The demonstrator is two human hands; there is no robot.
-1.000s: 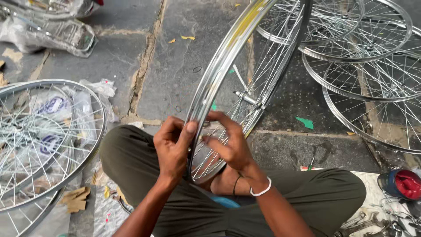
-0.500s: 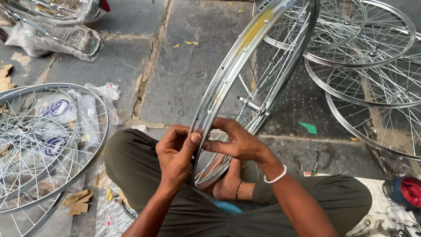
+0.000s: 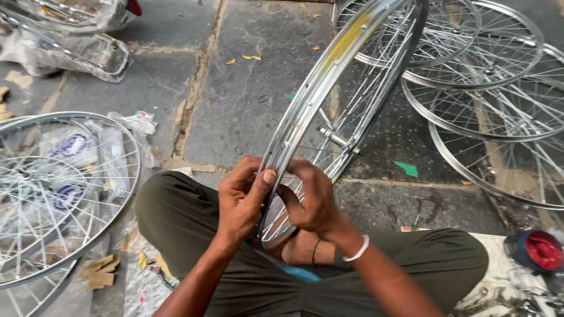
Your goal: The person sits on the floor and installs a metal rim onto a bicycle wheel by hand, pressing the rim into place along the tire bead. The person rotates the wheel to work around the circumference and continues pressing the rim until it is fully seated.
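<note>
My left hand (image 3: 241, 199) and right hand (image 3: 314, 202) grip the wheel rim (image 3: 329, 76); a spoke (image 3: 305, 205), maybe loose, could slip and pinch.

Grey stone-slab floor (image 3: 247, 88), cracked joints, a few yellow leaf bits (image 3: 251, 57). Spoked wheels lie flat on it: one at left (image 3: 59, 194) over plastic wrapping (image 3: 126, 126), a stack at right (image 3: 487, 88). Green scrap (image 3: 407, 169) and cardboard pieces (image 3: 100, 271) too.

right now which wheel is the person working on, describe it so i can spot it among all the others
Start at the person's green trousers at the bottom of the picture. Both hands, left hand and right hand, grip the near edge of one silver spoked wheel above the lap. Unlike the other wheels lying flat on the stone ground, it stands on edge.
</note>
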